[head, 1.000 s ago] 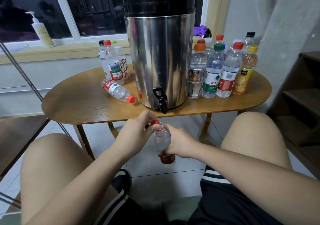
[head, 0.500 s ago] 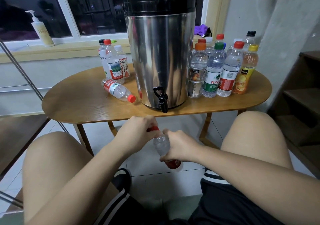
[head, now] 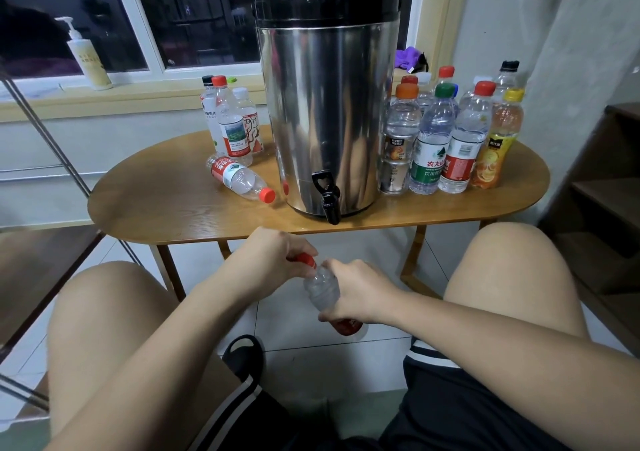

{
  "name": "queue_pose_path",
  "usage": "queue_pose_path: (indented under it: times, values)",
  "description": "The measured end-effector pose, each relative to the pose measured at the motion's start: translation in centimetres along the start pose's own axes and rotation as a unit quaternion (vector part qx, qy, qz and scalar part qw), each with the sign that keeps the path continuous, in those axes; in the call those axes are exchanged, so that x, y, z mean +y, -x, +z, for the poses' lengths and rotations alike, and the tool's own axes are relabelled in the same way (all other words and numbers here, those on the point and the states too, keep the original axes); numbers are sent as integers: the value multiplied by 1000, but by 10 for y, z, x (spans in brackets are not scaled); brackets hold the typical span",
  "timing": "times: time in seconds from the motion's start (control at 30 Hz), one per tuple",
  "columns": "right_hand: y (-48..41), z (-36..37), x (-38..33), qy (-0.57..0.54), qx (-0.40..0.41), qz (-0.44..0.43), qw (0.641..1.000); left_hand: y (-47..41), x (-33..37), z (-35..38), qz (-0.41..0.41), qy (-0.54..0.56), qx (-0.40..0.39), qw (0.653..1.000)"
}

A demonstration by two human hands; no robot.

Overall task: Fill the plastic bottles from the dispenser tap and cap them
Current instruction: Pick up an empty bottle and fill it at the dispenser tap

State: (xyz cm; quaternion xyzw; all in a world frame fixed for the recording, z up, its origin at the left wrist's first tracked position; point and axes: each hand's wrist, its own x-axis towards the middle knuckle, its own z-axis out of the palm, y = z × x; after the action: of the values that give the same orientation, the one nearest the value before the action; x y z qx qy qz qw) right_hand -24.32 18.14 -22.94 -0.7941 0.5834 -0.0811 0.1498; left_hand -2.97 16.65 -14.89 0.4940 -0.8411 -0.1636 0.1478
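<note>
Below the table's [head: 166,208] front edge, between the person's knees, a clear bottle [head: 320,289] is held tilted, its top leaning to the left. The right hand [head: 358,293] is wrapped round its body, and the left hand [head: 273,260] has its fingers curled over the red cap [head: 305,260] on the neck. The two hands are close together, nearly touching. How full the bottle is cannot be told. On the table above stands the steel dispenser [head: 325,104] with a black lid, its black tap [head: 328,196] hanging over the front edge. Left of it a lying bottle [head: 239,178] with a red cap points at the dispenser's base, with a left group [head: 230,128] of upright bottles behind it. A right group [head: 450,135] of capped bottles stands just beside the dispenser. A pump bottle [head: 88,59] sits on the windowsill.
</note>
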Motion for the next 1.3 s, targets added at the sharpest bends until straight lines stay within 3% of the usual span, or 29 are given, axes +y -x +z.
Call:
queue_pose_path:
  times: [0.17,0.37,0.47,0.6,0.8,1.03,1.3]
  values:
    - [-1,0,1,18,6,0,1000,-5,1,6,-42,-56,25,997]
    - [1,0,4,7,-7,-5,1000,0,-1,4,30,-30,-32,999]
    - [3,-1,4,-6,-19,-4,1000,0,-3,5,0,-15,-22,1000]
    - [2,-3,3,-4,-23,-6,1000,-3,-4,6,-38,-81,8,996]
    - [1,-4,3,0,-16,-2,1000,1,-5,4,25,-45,0,999]
    - [2,-9,1,6,-14,-10,1000,-1,1,5,-8,-27,26,999]
    - [0,-15,3,-28,13,-16,999,3,0,0,42,49,38,997]
